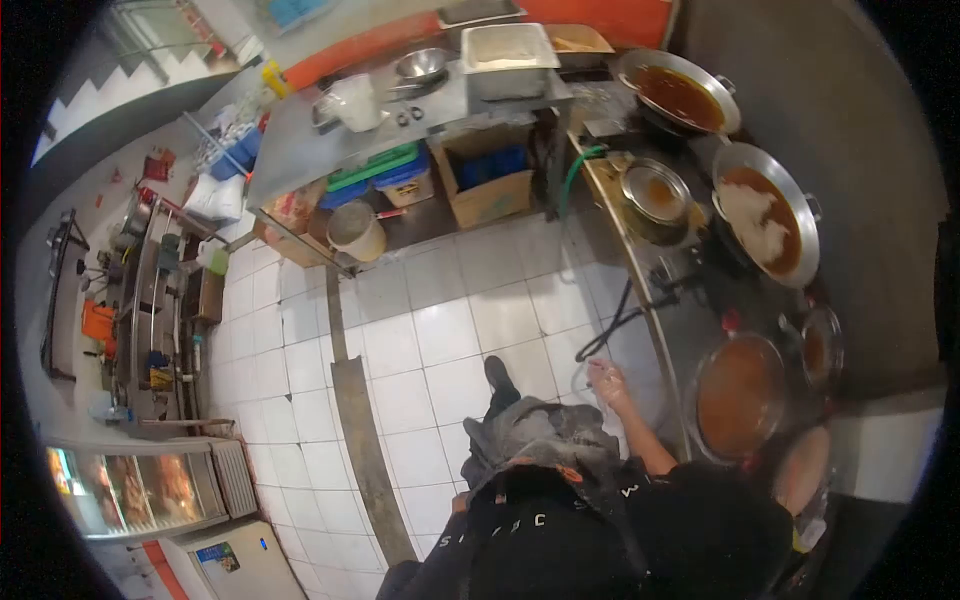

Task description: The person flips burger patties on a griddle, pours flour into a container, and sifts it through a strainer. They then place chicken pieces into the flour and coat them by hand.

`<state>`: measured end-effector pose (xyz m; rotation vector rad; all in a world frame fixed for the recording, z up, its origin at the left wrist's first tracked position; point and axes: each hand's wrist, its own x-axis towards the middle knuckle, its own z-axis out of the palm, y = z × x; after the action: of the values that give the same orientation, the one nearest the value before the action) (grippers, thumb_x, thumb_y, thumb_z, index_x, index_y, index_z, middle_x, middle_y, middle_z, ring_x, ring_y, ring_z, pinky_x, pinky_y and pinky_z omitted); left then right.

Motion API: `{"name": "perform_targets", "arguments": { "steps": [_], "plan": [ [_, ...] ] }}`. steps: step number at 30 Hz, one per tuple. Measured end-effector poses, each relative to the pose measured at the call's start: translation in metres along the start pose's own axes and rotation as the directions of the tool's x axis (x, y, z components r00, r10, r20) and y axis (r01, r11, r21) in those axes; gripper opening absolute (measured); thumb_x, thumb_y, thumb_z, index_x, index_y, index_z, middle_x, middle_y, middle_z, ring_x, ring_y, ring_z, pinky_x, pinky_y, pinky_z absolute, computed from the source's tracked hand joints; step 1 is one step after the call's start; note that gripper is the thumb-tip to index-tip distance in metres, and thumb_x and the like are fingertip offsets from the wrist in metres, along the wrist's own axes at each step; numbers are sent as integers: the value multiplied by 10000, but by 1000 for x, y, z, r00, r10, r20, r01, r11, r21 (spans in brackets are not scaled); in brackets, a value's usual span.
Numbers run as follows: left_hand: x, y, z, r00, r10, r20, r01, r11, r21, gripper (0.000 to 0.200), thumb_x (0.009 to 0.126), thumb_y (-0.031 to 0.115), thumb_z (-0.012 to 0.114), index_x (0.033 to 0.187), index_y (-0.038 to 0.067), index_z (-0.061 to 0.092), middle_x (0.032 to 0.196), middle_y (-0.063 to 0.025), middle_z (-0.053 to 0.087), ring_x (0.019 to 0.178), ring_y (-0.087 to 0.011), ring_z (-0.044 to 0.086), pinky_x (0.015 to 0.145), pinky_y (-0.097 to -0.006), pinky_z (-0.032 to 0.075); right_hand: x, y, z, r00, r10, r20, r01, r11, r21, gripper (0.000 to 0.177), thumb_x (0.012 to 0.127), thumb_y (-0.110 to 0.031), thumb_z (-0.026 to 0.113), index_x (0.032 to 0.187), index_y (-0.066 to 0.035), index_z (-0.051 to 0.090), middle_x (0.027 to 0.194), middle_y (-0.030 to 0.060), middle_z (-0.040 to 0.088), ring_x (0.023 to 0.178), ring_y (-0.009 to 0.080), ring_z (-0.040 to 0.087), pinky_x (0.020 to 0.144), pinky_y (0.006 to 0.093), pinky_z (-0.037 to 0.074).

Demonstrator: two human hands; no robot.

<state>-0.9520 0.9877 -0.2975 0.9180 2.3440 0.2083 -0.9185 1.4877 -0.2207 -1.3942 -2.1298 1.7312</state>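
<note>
My right hand (pixel 607 382) hangs beside the stove counter, over the floor, with a whitish coating on it. Its fingers look apart and I see nothing held in them. The closest thing on the counter is a wide pan of brown liquid (pixel 740 395). A small patch of skin beside my dark clothing, at the lower left of my body, seems to be my left hand (pixel 460 503); its fingers are hidden. Farther along the counter, a large wok (pixel 808 215) holds brown oil with pale foam or food. Beyond it stands another wok (pixel 632 62) of dark oil.
A lidded-looking metal pot (pixel 655 195) sits by the woks. Ahead, a steel table (pixel 290 150) bears a white tub (pixel 508 45) and a metal bowl (pixel 422 65). Beneath are a cardboard box (pixel 490 205) and a bucket (pixel 357 230). A black hose (pixel 612 328) hangs near the counter edge.
</note>
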Motion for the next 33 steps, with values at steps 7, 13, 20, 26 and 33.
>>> {"name": "perform_targets", "arguments": {
  "steps": [7, 13, 20, 26, 33],
  "plan": [
    [145, -99, -98, 997, -2, -72, -1, 999, -41, 230, 832, 205, 632, 1004, 70, 704, 934, -152, 706, 865, -322, 692, 678, -458, 550, 108, -188, 80, 929, -305, 212, 310, 951, 6, 373, 963, -276, 618, 1237, -24, 612, 1078, 155, 684, 993, 235, 649, 903, 363, 515],
    [346, -117, -332, 808, -587, -47, 148, 281, -948, 314, 986, 266, 554, 1181, 30, 624, 958, -84, 697, 781, -163, 682, 570, -282, 499, 200, -374, 100, 858, -472, 203, 476, 879, 30, 399, 969, -291, 628, 1276, -39, 592, 1159, 156, 671, 1030, 273, 657, 927, 378, 512],
    [494, -67, -535, 818, -507, -271, -129, 298, -946, 344, 987, 267, 601, 1258, 56, 587, 1154, -81, 665, 977, -188, 661, 827, -319, 521, 346, -529, 62, 794, -602, -89, 606, 794, 41, 396, 942, -301, 665, 1246, -50, 633, 1159, 169, 684, 1080, 266, 659, 925, 377, 526],
    [603, 21, -633, 905, -341, -256, -193, 209, -959, 320, 1002, 223, 588, 1268, 46, 584, 1176, -85, 665, 1018, -182, 647, 888, -328, 507, 519, -651, 2, 706, -682, -191, 522, 683, -511, 500, 943, -412, 617, 1281, -43, 618, 1232, 207, 652, 1170, 319, 617, 1024, 402, 471],
    [733, 132, -732, 972, 152, -177, -202, 169, -965, 646, 960, 275, 660, 1452, 9, 336, 1176, -119, 637, 1072, -204, 611, 878, -317, 484, 737, -668, 10, 963, -257, 81, 227, 615, -755, 966, 735, -667, 723, 1450, -68, 472, 1376, 256, 553, 1274, 372, 544, 1068, 382, 428]
  ]
}}
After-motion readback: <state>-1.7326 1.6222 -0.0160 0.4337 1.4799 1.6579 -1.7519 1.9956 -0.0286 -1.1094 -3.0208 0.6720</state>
